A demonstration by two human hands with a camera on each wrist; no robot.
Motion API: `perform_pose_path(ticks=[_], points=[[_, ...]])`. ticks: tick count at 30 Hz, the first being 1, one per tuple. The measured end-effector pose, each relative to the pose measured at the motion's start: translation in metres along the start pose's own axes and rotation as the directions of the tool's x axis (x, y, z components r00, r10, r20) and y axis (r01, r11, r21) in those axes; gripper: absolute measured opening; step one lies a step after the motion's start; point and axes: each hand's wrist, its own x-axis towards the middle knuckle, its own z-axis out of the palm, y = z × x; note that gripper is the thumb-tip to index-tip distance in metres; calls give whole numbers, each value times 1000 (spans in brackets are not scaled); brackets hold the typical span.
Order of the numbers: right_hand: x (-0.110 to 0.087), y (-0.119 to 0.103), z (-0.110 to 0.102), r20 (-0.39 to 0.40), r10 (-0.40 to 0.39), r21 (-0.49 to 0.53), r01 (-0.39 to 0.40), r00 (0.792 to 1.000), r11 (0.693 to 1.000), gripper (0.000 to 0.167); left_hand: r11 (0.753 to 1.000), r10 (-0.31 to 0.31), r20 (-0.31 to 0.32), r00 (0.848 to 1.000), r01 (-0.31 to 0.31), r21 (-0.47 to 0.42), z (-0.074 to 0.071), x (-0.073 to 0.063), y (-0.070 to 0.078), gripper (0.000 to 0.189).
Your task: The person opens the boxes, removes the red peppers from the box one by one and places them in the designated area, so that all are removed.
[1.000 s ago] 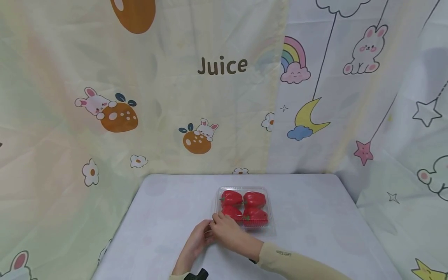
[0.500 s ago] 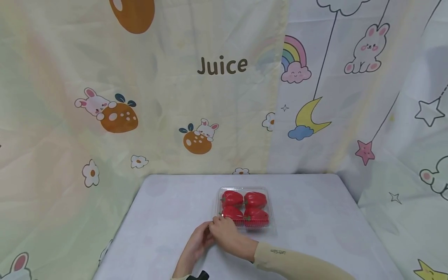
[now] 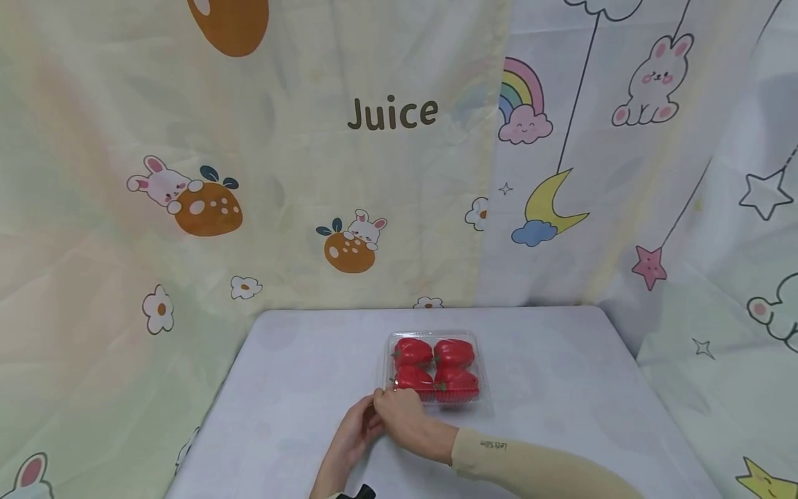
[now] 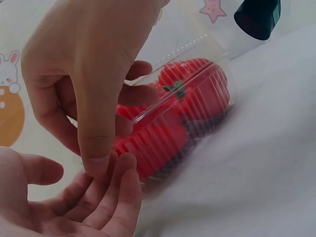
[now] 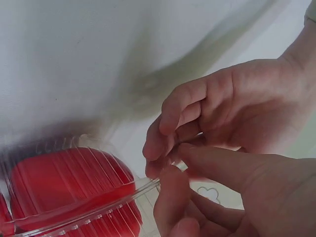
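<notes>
Clear plastic forms the ribbed, box-shaped container in front of you, and inside it sit four glossy red peppers with green stems, arranged two by two. The container rests on the white-covered worktop, close to its far edge and about midway between the two far corners. Your bare right hand is at the container's near left corner, its thumb and forefinger pinching the end of the thin plastic rim. Your bare left hand is just beside it, palm turned upward with the fingers loosely bent; its fingertips meet the right hand's at that corner — whether they touch the plastic too, you cannot tell. Its thumb stands away from the fingers, so the grasp is the right hand's alone.

A pale beige sleeve with dark lettering covers your right forearm, and a black fitting shows at your left wrist. Beyond the worktop's far edge hangs a pale cloth backdrop — printed with rabbits, flowers, stars and the word "Juice".
</notes>
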Motion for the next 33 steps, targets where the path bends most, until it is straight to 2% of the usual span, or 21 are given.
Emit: perform_pose_path(ticks=[4,8,18,23,28,33], points=[[0,0,0,11,-10,-18,10,1000,1000,32,1000,8,6,1000,-8,6,1,1,-1,38],[0,0,0,-11,-24,-21,23,1000,1000,27,1000,7,10,1000,-7,-5,1,1,-2,35],[4,-1,2,-17,-25,-17,24,1000,1000,23,1000,-15,-21,1000,15,-23,3,2,-5,32],[10,0,0,72,-11,10,10,997,1000,26,998,-23,-21,1000,22,-65,5,0,-5,33],[16,2,-6,183,-2,81,-13,983,997,30,995,-27,-20,999,25,-97,6,-1,-6,35],[19,4,-10,226,10,102,-34,974,994,32,993,-23,-17,1000,21,-117,6,-1,-8,39]])
